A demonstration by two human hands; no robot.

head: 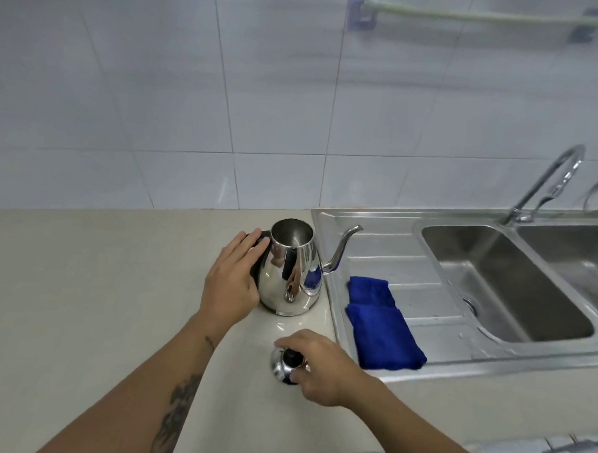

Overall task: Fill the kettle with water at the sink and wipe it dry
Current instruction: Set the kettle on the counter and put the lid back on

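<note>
as left hand (pixel 232 278) grips kettle (pixel 290 277) handle, right hand (pixel 322 364) holding lid (pixel 284 364) nearby

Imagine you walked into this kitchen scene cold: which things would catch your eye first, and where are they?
The shiny steel kettle stands open-topped on the counter beside the sink, the left hand gripping its black handle. Nearer the camera, the right hand pinches the knob of the kettle's lid, which sits on the counter. A bright blue cloth lies folded on the sink's draining board.
</note>
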